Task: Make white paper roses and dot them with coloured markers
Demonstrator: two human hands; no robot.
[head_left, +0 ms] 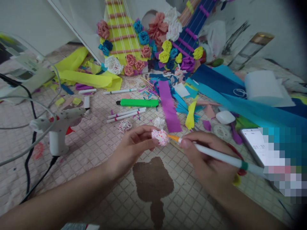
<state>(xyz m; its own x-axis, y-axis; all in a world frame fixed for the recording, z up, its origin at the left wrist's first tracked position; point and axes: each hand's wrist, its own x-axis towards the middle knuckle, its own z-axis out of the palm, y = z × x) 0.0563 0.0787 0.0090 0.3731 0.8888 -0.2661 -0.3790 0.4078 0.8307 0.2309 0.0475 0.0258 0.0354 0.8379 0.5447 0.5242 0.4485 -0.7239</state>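
Between the thumb and fingers of my left hand (141,140) is a small white paper flower (161,137) covered with pink and orange dots. My right hand (208,156) is closed around a white marker (219,155) with a green band. The marker's orange tip end points left and meets or nearly meets the flower's right side. Just behind my left hand lie a plain white flower (159,122) and a dark-speckled white flower (125,126). More white markers (127,114) rest beyond them.
A white glue gun (59,127) with cables stands at left. A green cutter (139,103) and purple paper strip (169,107) lie ahead. Flower-decorated yellow (123,35) and blue (192,35) guitar shapes stand behind. At right are a phone (256,147) and paper roll (262,86).
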